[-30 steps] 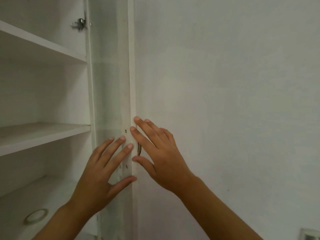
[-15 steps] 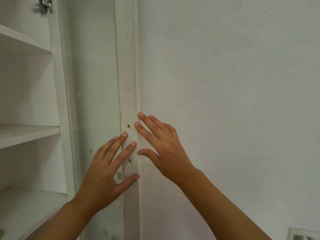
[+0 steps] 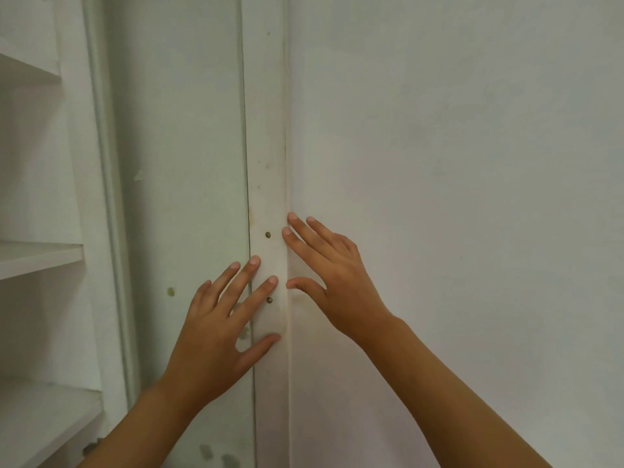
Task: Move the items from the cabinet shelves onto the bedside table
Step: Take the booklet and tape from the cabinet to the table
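Observation:
A white cabinet stands open at the left, with bare shelves [image 3: 37, 256] showing at the frame's edge. The cabinet door [image 3: 182, 163] is swung open, its inner face towards me and its narrow edge [image 3: 268, 184] beside the wall. My left hand [image 3: 219, 329] lies flat on the door's inner face, fingers spread over the edge near two small screws. My right hand [image 3: 332, 278] rests flat on the surface right of that edge, fingertips touching it. Neither hand holds anything. No items show on the visible shelf parts.
A plain white wall [image 3: 456, 197] fills the right half. The door's inner face carries small stains and chipped paint. The bedside table is out of view.
The view has swung to the right, so the shelves slid towards the left edge and the tape roll on the lower shelf left the frame. Both hands stay pressed flat at the door's edge.

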Motion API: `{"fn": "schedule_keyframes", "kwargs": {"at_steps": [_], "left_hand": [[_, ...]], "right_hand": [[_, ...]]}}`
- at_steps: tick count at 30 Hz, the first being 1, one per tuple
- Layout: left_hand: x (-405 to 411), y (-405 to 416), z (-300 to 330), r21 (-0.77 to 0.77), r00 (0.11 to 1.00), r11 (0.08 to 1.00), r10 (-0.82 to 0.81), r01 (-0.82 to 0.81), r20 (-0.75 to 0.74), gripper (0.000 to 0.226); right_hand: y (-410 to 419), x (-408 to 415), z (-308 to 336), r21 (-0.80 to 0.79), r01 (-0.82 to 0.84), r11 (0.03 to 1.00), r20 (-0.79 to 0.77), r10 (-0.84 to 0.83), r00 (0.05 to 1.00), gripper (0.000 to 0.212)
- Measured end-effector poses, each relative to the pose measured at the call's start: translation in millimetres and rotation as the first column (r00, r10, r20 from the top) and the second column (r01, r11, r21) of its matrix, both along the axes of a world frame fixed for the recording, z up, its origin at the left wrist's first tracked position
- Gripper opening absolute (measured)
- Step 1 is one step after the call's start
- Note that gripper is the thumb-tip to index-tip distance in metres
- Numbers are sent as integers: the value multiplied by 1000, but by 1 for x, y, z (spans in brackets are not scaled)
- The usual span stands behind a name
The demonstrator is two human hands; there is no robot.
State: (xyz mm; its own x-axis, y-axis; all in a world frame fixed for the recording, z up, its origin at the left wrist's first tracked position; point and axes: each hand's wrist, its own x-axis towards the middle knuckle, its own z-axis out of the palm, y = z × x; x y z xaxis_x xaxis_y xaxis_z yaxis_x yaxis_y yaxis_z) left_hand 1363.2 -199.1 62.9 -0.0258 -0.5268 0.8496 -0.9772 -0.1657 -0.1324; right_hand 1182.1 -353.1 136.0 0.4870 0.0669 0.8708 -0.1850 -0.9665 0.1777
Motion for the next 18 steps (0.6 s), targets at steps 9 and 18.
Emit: {"fn": "schedule_keyframes", "kwargs": {"at_steps": [9,18], "left_hand": [[23,-28,-12,-16,995,996,90,-89,52,81],[19,-31,-12,15,996,996,84,-84,-8,77]], "right_hand": [[-39,19,-1,-71,50,996,45,-47,998,74],[-39,21,-4,-4,10,1000,38,-10,999,75]]}}
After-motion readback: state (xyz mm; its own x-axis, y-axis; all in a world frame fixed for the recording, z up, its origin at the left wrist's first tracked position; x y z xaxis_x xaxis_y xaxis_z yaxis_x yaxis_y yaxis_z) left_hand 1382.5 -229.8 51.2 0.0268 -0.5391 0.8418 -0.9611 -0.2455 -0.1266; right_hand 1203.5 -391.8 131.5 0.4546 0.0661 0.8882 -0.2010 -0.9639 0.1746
